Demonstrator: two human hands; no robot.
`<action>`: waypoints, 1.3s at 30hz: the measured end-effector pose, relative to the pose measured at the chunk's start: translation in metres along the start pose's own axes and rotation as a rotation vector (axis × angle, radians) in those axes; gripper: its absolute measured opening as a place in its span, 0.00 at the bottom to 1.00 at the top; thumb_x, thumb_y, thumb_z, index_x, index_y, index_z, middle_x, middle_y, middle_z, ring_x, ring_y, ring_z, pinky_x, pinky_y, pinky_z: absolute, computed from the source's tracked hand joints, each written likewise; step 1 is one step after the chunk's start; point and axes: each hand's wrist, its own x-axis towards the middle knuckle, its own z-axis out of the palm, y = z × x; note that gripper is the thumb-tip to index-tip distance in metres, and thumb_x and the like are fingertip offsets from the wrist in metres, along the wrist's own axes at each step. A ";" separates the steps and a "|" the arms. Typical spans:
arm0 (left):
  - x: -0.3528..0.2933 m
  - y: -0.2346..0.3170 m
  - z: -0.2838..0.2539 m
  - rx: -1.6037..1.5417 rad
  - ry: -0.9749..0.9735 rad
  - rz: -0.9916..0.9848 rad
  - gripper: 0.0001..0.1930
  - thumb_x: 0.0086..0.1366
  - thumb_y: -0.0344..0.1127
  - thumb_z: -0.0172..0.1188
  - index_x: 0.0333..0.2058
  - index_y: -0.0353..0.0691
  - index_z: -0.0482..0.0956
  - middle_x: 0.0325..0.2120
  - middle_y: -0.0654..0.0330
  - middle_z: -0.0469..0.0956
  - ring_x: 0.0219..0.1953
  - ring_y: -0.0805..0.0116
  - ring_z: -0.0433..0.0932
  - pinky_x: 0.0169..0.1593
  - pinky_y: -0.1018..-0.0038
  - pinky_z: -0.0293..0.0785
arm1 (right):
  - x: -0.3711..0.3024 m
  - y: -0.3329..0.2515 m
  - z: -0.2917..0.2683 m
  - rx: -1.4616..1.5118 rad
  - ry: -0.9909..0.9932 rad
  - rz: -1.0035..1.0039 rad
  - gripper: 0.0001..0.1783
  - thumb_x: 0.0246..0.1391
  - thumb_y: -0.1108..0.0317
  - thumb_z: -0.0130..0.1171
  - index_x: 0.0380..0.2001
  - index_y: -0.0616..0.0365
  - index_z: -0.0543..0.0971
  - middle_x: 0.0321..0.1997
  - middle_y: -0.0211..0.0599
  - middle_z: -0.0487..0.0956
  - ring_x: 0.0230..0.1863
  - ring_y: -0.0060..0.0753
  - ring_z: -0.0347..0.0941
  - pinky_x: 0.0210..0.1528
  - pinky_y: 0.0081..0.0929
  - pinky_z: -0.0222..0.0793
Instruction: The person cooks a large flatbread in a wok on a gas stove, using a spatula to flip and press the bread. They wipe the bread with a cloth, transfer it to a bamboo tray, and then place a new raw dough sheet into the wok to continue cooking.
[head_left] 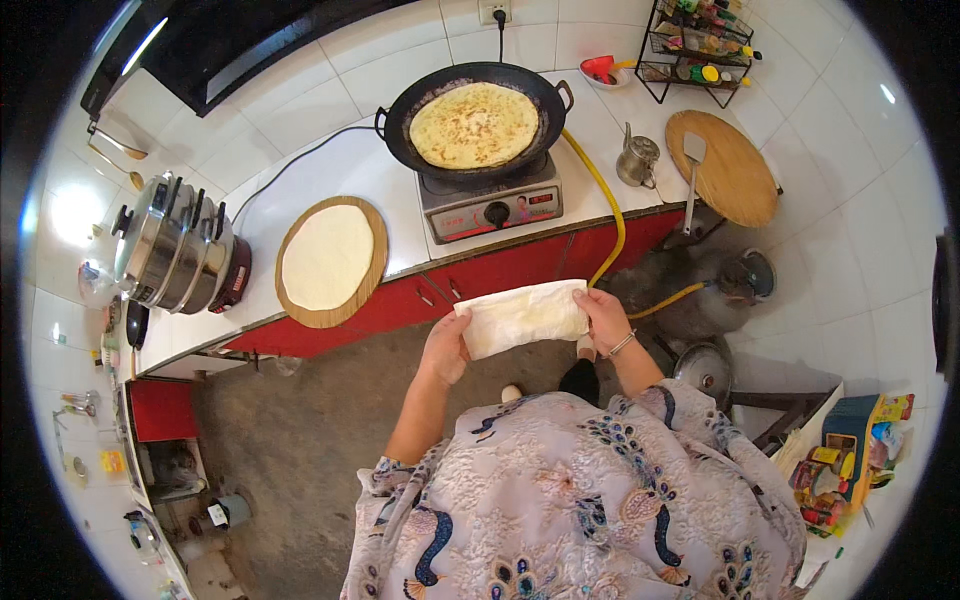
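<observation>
Stretched between my two hands, in front of my body and short of the counter, is a folded white cloth [525, 318]. My left hand [447, 345] pinches its left end and my right hand [604, 318] its right end. Beyond it, a golden-spotted flatbread [475, 125] lies flat in a black two-handled wok [396, 150] on a gas stove [490, 222]. To the left, a round sheet of pale rolled dough [328, 257] rests on a round wooden board [372, 270] at the counter's front edge.
A steel steamer pot [165, 240] stands at the counter's left end. On the right are a metal kettle [637, 160], a spatula [692, 170] over another round board [730, 190], and a spice rack [700, 45]. A yellow hose [605, 190] runs down to a gas cylinder [720, 285].
</observation>
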 end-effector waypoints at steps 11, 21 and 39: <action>0.048 0.007 0.045 0.026 0.021 0.157 0.13 0.65 0.34 0.45 0.43 0.33 0.71 0.39 0.58 0.76 0.40 0.68 0.76 0.44 0.72 0.73 | 0.082 -0.046 -0.043 -0.134 -0.121 -0.016 0.13 0.54 0.66 0.54 0.37 0.67 0.76 0.33 0.33 0.78 0.31 0.22 0.74 0.35 0.19 0.68; 0.094 0.001 0.095 0.043 0.177 0.174 0.17 0.67 0.38 0.42 0.46 0.31 0.68 0.42 0.55 0.74 0.42 0.64 0.75 0.46 0.68 0.72 | 0.153 -0.073 -0.077 -0.137 -0.186 0.050 0.13 0.53 0.66 0.55 0.34 0.67 0.76 0.31 0.32 0.78 0.30 0.20 0.72 0.34 0.19 0.68; 0.090 0.016 0.106 -0.023 0.364 0.264 0.16 0.66 0.37 0.43 0.45 0.30 0.69 0.42 0.55 0.75 0.42 0.63 0.75 0.46 0.68 0.72 | 0.197 -0.095 -0.054 -0.230 -0.230 -0.058 0.12 0.52 0.66 0.56 0.31 0.67 0.78 0.26 0.27 0.76 0.24 0.16 0.68 0.26 0.17 0.64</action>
